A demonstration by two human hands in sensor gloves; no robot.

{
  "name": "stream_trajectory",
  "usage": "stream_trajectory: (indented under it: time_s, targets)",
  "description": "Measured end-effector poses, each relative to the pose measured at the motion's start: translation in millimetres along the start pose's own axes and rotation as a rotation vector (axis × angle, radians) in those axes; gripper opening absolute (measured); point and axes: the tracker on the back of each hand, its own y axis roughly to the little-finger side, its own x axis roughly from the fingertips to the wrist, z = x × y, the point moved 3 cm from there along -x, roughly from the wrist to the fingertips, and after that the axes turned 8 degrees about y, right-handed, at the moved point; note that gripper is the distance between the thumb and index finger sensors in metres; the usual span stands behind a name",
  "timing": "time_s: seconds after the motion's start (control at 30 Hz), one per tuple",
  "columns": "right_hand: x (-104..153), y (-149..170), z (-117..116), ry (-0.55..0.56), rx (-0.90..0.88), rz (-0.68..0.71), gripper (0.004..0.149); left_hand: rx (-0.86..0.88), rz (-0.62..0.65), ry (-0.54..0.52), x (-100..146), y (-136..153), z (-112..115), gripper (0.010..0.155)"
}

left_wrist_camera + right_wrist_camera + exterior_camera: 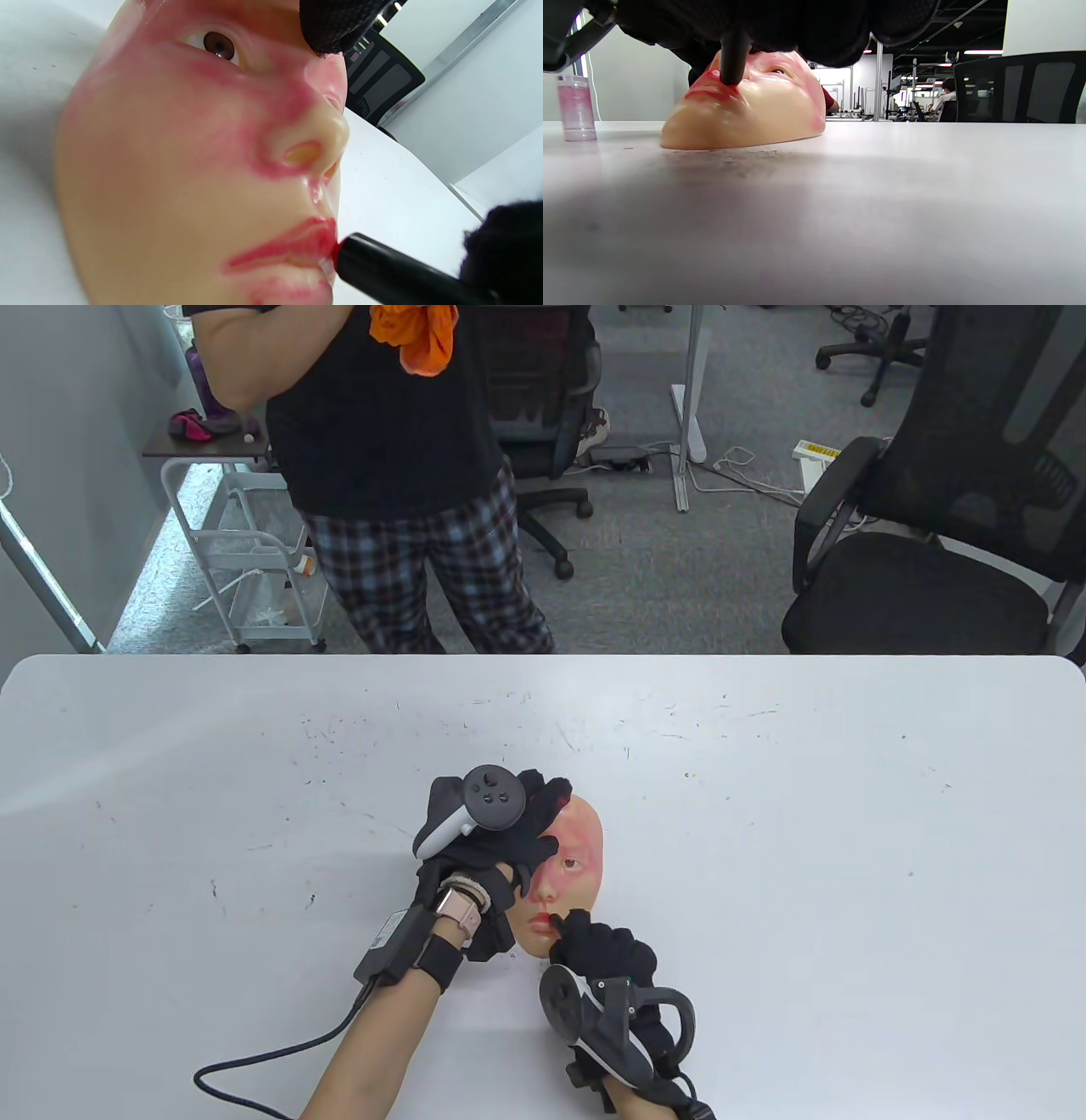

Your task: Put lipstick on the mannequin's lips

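Rubbery face: mannequin mask [570, 869] lying face-up on the white table [764, 814], near its front edge, chin toward the person; red smears on cheek and beside the nose.
Lips: lips [292, 250] already red along the upper one, lower one patchier and paler.
Lipstick: black lipstick [382, 271] tube, red tip touching the lips at their middle, seen from the left wrist.
Right hand: right hand [604, 946] just below the chin, fingers closed around the lipstick, tube angled down onto the mouth.
Left hand: left hand [496, 840] resting over the forehead and eye side of the mask; whether fingers are curled or spread cannot be told.
Step in hand: colouring the lips, probably partway through.
Doing it well: light pressure, short strokes following the lip line, tip kept inside the edge; lower lip filled next; mask held flat and steady against sliding.
Risk: more stray red on the skin if the tip slips.
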Motion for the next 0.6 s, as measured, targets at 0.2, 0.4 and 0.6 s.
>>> stream_trajectory:
  time_s: [0.2,0.4,0.6]
  targets:
    - [-0.8,-9.1,-1.3,-0.009,-0.002,0.065,0.053,0.002,0.001,-0.001,0.1,0.0,0.2,0.074]
    - [-1.3,-8.6,0.8,0.039,0.003,0.033,0.053,0.001,0.002,-0.002,0.2,0.3,0.2,0.075]
    - [-0.7,-2.0,0.8,0.031,0.012,0.0,0.053,0.001,0.001,-0.002,0.2,0.6,0.3,0.075]
